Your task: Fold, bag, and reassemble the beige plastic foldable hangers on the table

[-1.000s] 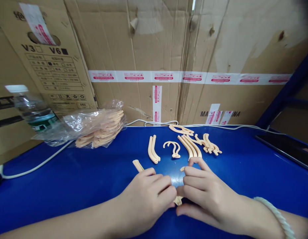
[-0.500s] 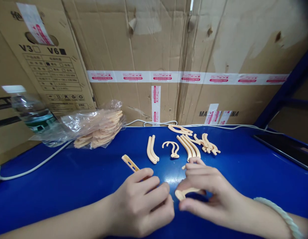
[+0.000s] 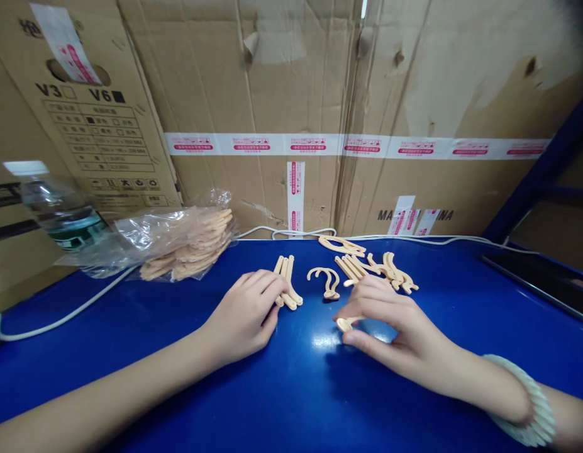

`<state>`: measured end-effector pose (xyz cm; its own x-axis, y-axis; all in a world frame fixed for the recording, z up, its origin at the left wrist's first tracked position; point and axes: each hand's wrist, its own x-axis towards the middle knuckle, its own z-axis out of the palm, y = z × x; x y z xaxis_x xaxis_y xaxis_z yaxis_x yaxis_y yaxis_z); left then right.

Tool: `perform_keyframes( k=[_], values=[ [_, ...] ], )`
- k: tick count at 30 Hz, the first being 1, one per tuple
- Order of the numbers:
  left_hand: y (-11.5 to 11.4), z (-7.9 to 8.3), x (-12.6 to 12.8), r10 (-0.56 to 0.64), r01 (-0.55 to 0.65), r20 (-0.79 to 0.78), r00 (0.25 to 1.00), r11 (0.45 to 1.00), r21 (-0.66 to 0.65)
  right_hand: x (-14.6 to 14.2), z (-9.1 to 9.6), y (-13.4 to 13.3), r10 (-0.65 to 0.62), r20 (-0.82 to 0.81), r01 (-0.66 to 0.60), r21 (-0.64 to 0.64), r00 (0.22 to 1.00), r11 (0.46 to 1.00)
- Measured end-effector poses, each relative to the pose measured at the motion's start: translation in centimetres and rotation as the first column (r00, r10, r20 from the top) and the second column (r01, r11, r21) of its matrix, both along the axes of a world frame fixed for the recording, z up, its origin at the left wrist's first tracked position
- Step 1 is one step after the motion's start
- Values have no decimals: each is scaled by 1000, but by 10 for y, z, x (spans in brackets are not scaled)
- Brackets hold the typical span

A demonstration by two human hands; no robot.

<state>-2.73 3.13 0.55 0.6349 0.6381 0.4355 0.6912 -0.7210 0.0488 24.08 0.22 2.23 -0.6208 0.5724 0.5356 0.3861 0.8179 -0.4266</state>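
Half curled, the left hand (image 3: 251, 308) reaches forward and inward, back of the hand up, its forearm slanting from the lower left corner. Its fingers drape over the leftmost of three curved strips (image 3: 290, 283), which lies just beside the other two on the blue table (image 3: 253, 396); since they cover its middle, I cannot tell whether this grip pinches the strip or merely rests on it. The right hand (image 3: 390, 321) comes in from the lower right, a bracelet (image 3: 527, 402) round its wrist, with a narrow grip: thumb and index finger hold a hook (image 3: 343, 324), whose broad end pokes out at the fingertips (the rest is partly hidden by the hand). Between the hands, nearer the right, some loose hooks (image 3: 333, 294) lie together. Just beyond the right hand, more strips (image 3: 348, 270) are partly covered by it, beside a heap (image 3: 397, 274) of wavy pieces. Farther left sit a plastic bag (image 3: 149, 233) and a bottle (image 3: 69, 220).
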Motion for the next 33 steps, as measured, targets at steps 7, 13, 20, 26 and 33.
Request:
perform_keyframes(
  k=[7,13,20,26,33],
  values=[
    [-7,-5,7,-19,30,130,991,996,-87,10,-9,23,-195,160,147,270,968,952],
    [-7,-12,9,-52,54,98,994,998,-18,5,-18,45,-222,177,169,274,959,947],
    [-10,-14,7,-104,105,102,989,994,-5,58,13,65,-249,219,232,99,944,968],
    [-8,-15,8,-108,110,101,989,994,-9,109,27,85,-209,457,272,-75,865,959],
    [-8,-16,7,-119,120,92,989,993,-4,100,19,84,-171,524,263,-106,835,959]
  ],
)
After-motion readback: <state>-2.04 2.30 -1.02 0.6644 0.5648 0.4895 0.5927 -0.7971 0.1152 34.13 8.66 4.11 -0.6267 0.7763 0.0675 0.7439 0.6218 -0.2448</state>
